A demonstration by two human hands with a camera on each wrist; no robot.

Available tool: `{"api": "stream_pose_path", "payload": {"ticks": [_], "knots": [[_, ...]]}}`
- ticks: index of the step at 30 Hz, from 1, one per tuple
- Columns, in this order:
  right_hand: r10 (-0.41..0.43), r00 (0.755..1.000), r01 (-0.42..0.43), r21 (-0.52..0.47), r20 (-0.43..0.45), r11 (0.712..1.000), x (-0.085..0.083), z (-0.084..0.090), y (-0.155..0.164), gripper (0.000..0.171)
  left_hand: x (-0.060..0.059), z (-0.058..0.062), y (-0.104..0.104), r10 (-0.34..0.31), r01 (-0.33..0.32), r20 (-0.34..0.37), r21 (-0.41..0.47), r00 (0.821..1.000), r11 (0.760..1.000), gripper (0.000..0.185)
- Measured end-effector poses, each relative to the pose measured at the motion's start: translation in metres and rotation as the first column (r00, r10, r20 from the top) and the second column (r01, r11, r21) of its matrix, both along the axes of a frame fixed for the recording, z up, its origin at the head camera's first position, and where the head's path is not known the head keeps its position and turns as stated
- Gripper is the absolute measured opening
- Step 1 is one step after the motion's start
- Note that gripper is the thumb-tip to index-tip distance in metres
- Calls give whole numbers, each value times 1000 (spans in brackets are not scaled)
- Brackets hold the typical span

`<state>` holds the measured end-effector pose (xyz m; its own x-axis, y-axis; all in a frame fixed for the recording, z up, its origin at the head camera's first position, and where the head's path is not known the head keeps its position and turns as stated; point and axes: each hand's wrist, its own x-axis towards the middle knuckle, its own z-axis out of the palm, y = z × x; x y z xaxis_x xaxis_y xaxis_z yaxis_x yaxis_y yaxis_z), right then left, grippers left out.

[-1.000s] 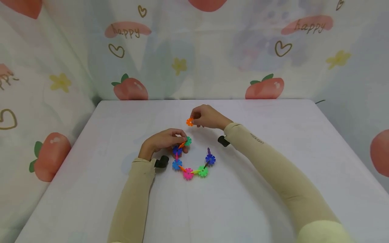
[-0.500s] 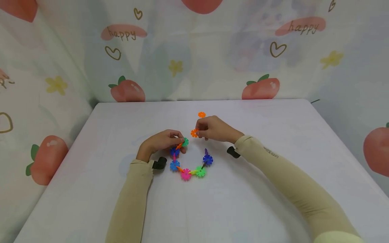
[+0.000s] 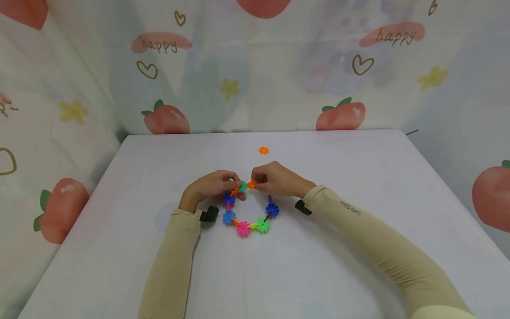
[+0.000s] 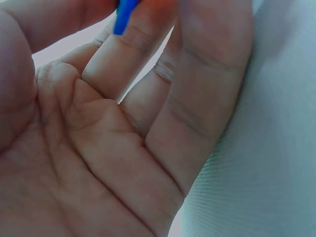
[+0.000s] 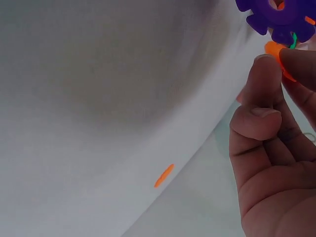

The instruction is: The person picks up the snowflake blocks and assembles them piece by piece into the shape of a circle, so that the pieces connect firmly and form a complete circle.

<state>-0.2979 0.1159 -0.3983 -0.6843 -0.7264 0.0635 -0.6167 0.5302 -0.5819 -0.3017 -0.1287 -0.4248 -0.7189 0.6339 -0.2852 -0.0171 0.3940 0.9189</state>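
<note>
A curved chain of slotted plastic snowflake discs lies on the white table, open on its upper right side. My left hand (image 3: pixel 217 184) pinches the green disc (image 3: pixel 242 186) at the chain's upper end. Between thumb and finger of my right hand (image 3: pixel 279 179) is an orange disc (image 3: pixel 252 184), its edge right at the green one. The right wrist view shows this orange disc (image 5: pixel 276 55) nearly edge-on. A purple disc (image 3: pixel 270 199) stands at the chain's other end, beside a dark blue disc (image 3: pixel 272 210). In the left wrist view, a blue disc tip (image 4: pixel 124 17) shows by the fingers.
Another orange disc (image 3: pixel 264 150) lies on the table behind the right hand. The chain's lower part has a pink disc (image 3: pixel 244 229), a light green disc (image 3: pixel 263 225) and a light blue disc (image 3: pixel 229 217). A printed cloth (image 3: pixel 271 66) hangs behind the table.
My right hand has come down toward the left hand, bringing the orange disc to the green one. A second orange disc behind it has come into sight. The left hand keeps its hold.
</note>
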Motion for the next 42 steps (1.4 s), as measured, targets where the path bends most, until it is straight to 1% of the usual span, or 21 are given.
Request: {"api": "stream_pose_path", "payload": {"ticks": [5,13,17,23,29,36,42], "knots": [[38,997,-37,21,-68,999,2,1,-2,6,1,2,0,-2,2,0,3,1000,1000,24],[55,990,-50,42,-127,998,5,1,-9,10,0,1,1,-14,14,-15,-5,1000,1000,23],[60,984,-51,55,-170,997,6,0,-12,11,0,0,0,-17,17,-13,-9,1000,1000,22],[99,967,-80,86,-235,993,9,2,-19,15,1,1,-1,-9,9,-17,-15,1000,1000,21],[102,963,-89,65,-248,994,8,-1,-19,17,2,1,1,3,-3,-7,-3,1000,1000,20],[83,965,-82,16,-249,997,8,-5,-19,14,2,2,1,21,-23,68,27,997,999,22],[85,966,-83,18,-246,996,8,-2,-19,13,4,4,2,26,-28,69,27,997,999,20]]}}
